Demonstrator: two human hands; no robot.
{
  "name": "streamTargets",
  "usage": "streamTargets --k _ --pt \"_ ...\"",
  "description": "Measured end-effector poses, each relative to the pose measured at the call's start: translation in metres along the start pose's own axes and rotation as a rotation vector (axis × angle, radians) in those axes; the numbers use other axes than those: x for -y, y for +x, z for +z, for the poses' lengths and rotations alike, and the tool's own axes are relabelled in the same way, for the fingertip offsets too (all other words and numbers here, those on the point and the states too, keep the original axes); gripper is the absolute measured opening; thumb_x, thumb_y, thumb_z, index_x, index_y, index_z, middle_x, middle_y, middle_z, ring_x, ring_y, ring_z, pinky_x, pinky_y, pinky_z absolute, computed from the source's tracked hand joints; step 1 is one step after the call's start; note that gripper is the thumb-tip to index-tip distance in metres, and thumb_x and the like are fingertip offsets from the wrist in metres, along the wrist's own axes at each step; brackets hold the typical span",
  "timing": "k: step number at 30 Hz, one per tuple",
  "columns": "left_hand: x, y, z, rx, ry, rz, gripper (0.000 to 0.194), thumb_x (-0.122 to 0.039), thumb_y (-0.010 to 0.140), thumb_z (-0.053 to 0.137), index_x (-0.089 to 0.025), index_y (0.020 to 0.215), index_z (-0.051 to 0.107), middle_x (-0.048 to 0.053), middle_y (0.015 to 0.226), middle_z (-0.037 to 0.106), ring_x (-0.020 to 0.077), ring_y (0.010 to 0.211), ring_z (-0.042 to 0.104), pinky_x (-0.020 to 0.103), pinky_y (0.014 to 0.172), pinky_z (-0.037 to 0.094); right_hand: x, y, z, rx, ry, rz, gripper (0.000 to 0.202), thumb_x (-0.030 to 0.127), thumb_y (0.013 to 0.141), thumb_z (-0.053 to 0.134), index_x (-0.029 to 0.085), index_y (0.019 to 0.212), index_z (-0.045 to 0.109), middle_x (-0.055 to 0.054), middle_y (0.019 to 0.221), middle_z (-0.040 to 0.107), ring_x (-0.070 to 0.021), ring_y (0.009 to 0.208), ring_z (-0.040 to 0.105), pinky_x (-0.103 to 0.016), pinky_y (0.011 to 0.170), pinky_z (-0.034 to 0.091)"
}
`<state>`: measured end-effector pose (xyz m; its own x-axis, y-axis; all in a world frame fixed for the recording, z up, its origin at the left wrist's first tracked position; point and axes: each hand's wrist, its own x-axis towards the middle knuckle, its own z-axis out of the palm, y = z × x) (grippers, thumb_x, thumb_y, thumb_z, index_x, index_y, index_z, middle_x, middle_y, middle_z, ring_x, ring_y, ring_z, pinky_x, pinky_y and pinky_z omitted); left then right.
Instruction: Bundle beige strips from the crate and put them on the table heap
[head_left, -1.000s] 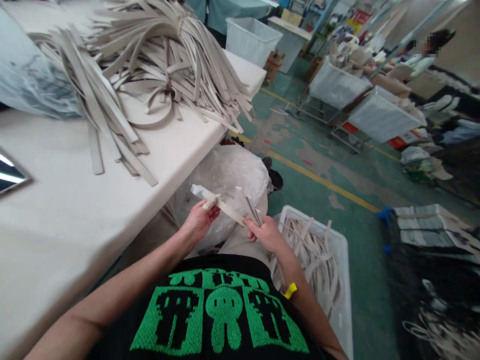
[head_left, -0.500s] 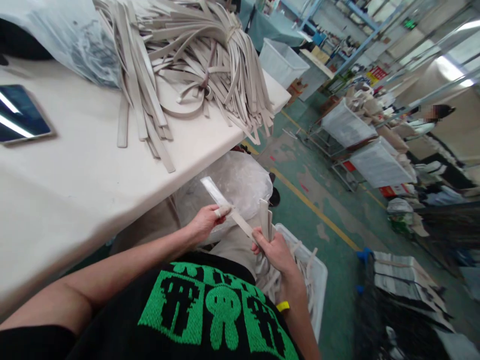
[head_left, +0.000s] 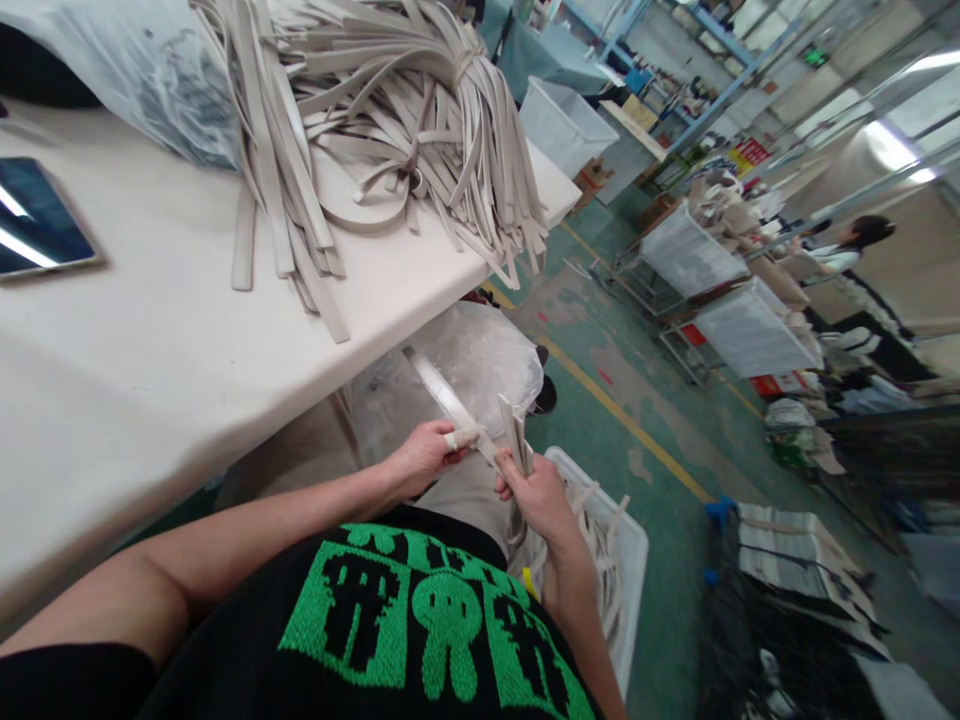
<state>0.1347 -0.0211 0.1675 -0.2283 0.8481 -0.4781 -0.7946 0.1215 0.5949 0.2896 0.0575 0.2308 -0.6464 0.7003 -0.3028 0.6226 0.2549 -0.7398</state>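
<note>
A flat beige strap (head_left: 444, 393) runs diagonally between my hands over my lap, its far end shiny where light falls on it. My left hand (head_left: 427, 456), with a pale wrap on one finger, pinches this strap partway along. My right hand (head_left: 536, 490) is closed around the strap's nearer part and around several more beige straps (head_left: 514, 425) whose ends stick up above the fist. Below the right hand, the straps' lower lengths are partly hidden by the wrist. On the table, a large heap of similar straps (head_left: 487, 150) hangs over the edge.
The pale table (head_left: 172, 360) carries a dark-screened phone (head_left: 45, 225) and a clear plastic bag (head_left: 165, 90). Under its edge lies another plastic bag (head_left: 487, 350). A white bin (head_left: 637, 560) with straps stands at my right. Carts (head_left: 690, 250) and a seated person are farther off.
My hands have come closer together. The left hand has moved right and slightly down along the strap, and the right hand has shifted a little left.
</note>
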Motion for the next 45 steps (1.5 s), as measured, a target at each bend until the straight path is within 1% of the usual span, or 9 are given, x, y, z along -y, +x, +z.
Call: streamTargets --k 3,7,14,20,25,31,37,41,45 --pt "0.000 -0.001 0.005 0.057 0.039 0.019 0.044 -0.045 0.044 0.094 -0.013 0.061 0.068 0.000 0.060 0.056 0.0086 0.058 0.043 0.023 0.056 0.035 0.004 0.002 0.003 -0.016 0.034 -0.024 0.048 0.061 0.092 0.049 0.018 0.074 0.063 -0.004 0.062 0.067 -0.0145 0.053 0.065 -0.024 0.058 0.051" --pt "-0.010 0.001 0.000 -0.018 0.027 0.097 0.044 -0.046 0.044 0.094 -0.014 0.060 0.068 -0.001 0.059 0.054 0.0087 0.057 0.040 0.025 0.055 0.032 0.003 -0.007 -0.009 0.083 0.083 -0.001 0.044 0.058 0.091 0.052 0.017 0.081 0.064 -0.004 0.064 0.069 -0.0162 0.058 0.067 -0.025 0.061 0.053" --pt "-0.002 -0.005 0.006 0.089 0.106 0.056 0.040 -0.044 0.051 0.090 -0.014 0.057 0.064 -0.001 0.057 0.051 0.0094 0.057 0.040 0.026 0.056 0.030 0.011 -0.005 -0.001 -0.021 0.050 -0.011 0.051 0.063 0.091 0.049 0.019 0.068 0.060 -0.004 0.060 0.066 -0.0151 0.053 0.064 -0.025 0.059 0.052" --pt "-0.022 -0.001 -0.002 -0.021 0.062 0.141 0.040 -0.042 0.049 0.093 -0.013 0.065 0.071 0.000 0.060 0.056 0.0089 0.057 0.041 0.025 0.056 0.031 0.006 -0.006 -0.007 0.066 0.073 0.008 0.044 0.059 0.090 0.053 0.017 0.083 0.064 -0.003 0.061 0.066 -0.0147 0.055 0.064 -0.024 0.058 0.052" --pt "-0.009 -0.004 0.004 0.104 0.167 0.113 0.034 -0.039 0.056 0.087 -0.013 0.056 0.066 -0.001 0.055 0.052 0.0095 0.056 0.040 0.026 0.056 0.030 0.009 -0.002 0.001 -0.021 0.086 -0.008 0.047 0.060 0.090 0.052 0.018 0.071 0.059 -0.003 0.058 0.064 -0.0135 0.050 0.062 -0.024 0.055 0.051" --pt "-0.022 -0.005 0.000 -0.009 0.183 0.202 0.035 -0.044 0.055 0.087 -0.014 0.060 0.069 0.000 0.057 0.054 0.0107 0.057 0.040 0.027 0.057 0.030 0.004 -0.010 -0.007 0.046 0.129 -0.002 0.043 0.059 0.089 0.056 0.017 0.084 0.064 -0.002 0.058 0.065 -0.0144 0.051 0.062 -0.025 0.054 0.052" --pt "-0.010 -0.008 0.006 0.113 0.223 0.147 0.034 -0.041 0.058 0.086 -0.015 0.053 0.064 0.000 0.055 0.053 0.0105 0.057 0.041 0.027 0.058 0.031 0.015 -0.006 0.003 -0.050 0.093 -0.033 0.048 0.063 0.089 0.052 0.020 0.070 0.060 -0.002 0.057 0.064 -0.0137 0.051 0.062 -0.025 0.056 0.053" --pt "-0.021 -0.002 -0.006 0.001 0.143 0.186 0.033 -0.039 0.054 0.090 -0.013 0.062 0.072 0.001 0.058 0.057 0.0090 0.057 0.043 0.024 0.056 0.033 0.008 -0.009 -0.001 0.051 0.140 -0.006 0.050 0.066 0.088 0.053 0.018 0.079 0.064 -0.003 0.062 0.067 -0.0151 0.055 0.065 -0.026 0.059 0.055" --pt "-0.022 0.000 -0.009 -0.041 0.046 0.112 0.034 -0.035 0.051 0.093 -0.012 0.066 0.073 0.002 0.062 0.060 0.0081 0.057 0.046 0.023 0.056 0.037 0.007 -0.011 0.004 -0.003 0.135 0.045 0.050 0.066 0.087 0.055 0.018 0.080 0.065 -0.002 0.057 0.064 -0.0137 0.049 0.061 -0.024 0.051 0.051"
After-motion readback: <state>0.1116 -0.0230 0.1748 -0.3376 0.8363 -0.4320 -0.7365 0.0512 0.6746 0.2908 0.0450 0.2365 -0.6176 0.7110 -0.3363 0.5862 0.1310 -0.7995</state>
